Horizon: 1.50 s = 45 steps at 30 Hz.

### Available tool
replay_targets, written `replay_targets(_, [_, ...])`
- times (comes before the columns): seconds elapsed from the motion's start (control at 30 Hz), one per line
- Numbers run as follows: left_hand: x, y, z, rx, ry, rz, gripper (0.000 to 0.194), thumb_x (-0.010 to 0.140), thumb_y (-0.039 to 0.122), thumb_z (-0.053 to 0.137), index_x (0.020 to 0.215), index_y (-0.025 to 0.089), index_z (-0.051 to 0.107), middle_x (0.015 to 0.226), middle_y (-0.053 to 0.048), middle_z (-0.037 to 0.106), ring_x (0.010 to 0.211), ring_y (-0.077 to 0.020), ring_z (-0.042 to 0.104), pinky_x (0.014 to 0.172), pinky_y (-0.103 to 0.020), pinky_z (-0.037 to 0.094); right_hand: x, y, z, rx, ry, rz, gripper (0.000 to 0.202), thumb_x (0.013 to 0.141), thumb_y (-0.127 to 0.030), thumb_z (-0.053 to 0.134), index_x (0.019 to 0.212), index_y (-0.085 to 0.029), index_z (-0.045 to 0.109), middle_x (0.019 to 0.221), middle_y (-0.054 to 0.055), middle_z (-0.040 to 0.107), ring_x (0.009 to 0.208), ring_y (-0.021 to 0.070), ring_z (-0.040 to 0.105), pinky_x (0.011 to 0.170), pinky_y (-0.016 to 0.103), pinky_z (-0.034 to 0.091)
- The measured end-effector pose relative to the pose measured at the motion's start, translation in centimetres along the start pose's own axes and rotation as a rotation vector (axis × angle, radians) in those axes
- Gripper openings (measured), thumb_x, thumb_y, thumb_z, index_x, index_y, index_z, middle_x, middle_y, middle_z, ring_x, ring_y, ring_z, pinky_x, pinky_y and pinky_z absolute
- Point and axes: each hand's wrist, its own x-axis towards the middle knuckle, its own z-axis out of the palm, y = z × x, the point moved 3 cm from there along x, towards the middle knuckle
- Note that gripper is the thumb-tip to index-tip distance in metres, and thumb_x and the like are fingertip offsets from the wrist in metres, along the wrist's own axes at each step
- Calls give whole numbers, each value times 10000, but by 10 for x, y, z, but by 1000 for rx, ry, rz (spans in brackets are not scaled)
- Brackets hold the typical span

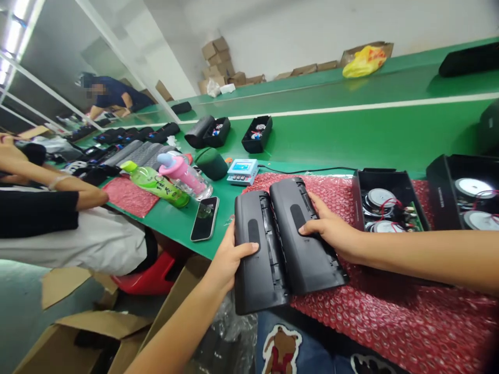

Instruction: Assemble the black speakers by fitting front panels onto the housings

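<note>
My left hand [230, 257] grips a long black plastic shell [249, 275] by its left side, thumb on top near a dark oval patch. A second black shell [302, 254] is in my right hand [329, 226], its thumb lying across the top face and the other fingers at the far right edge. Both shells are side by side, tilted, over the front edge of the red bubble wrap [390, 311]. Right of them, an open black box [380, 179] holds round speakers, red wires and a green board.
Another open speaker box [444, 192] stands far right. A phone [205, 219], green bottle [156, 184], pink cup [185, 174] and small blue device [242, 172] are on the green table [331, 130]. A seated person [70, 228] is at left; cardboard boxes [105, 324] are below.
</note>
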Motion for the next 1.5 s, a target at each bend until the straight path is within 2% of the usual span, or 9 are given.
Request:
replay_targets(0.1, [0, 1, 0, 18, 16, 0, 906, 473, 173, 751, 1320, 274, 449, 1096, -61, 651, 780, -242, 662, 628, -339, 564, -1, 2, 2, 42, 7, 4, 1066, 505, -174, 617, 1444, -395, 163, 1234, 22, 564, 835, 229, 620, 653, 338, 520])
replay_targets(0.23, [-3, 5, 2, 30, 1, 11, 898, 528, 201, 765, 1350, 248, 407, 1192, -83, 605, 909, -265, 644, 665, -324, 561, -3, -3, 2, 10, 28, -21, 1035, 536, -183, 632, 1459, -341, 190, 1245, 17, 566, 898, 217, 609, 708, 321, 507])
replay_targets(0.43, [-4, 5, 3, 6, -11, -9, 886, 558, 196, 765, 1361, 242, 393, 1140, -85, 633, 910, -257, 642, 708, -335, 560, -2, -5, 2, 59, -6, -61, 1009, 541, -152, 634, 1446, -346, 232, 1326, -14, 517, 976, 202, 587, 725, 280, 495])
replay_targets(0.7, [-5, 5, 4, 11, 6, 12, 832, 564, 189, 763, 1330, 241, 444, 1121, -72, 648, 913, -243, 646, 739, -317, 550, -2, -2, 2, 99, -6, -30, 1052, 546, -143, 640, 1464, -354, 174, 1298, -6, 537, 975, 211, 594, 741, 305, 501])
replay_targets(0.97, [-4, 6, 5, 41, 9, 29, 828, 553, 199, 764, 1320, 221, 452, 1058, -71, 660, 835, -216, 642, 693, -305, 550, 1, -2, 0, 45, -4, -71, 1027, 554, -151, 639, 1460, -334, 191, 1266, 8, 551, 973, 213, 582, 780, 324, 492])
replay_targets(1.27, [-5, 6, 5, 54, 19, 28, 821, 563, 195, 739, 1328, 229, 443, 1061, -65, 649, 833, -209, 633, 685, -299, 545, -1, -3, 0, 33, -19, -74, 990, 560, -151, 636, 1441, -337, 225, 1202, 10, 581, 941, 214, 592, 744, 319, 491])
replay_targets(1.5, [-6, 7, 7, 63, 19, 22, 765, 563, 197, 738, 1281, 215, 474, 1039, -62, 649, 819, -204, 630, 678, -298, 546, 0, -2, 0, 36, -29, -92, 971, 568, -142, 631, 1432, -340, 235, 1248, 8, 559, 952, 205, 587, 749, 309, 491])
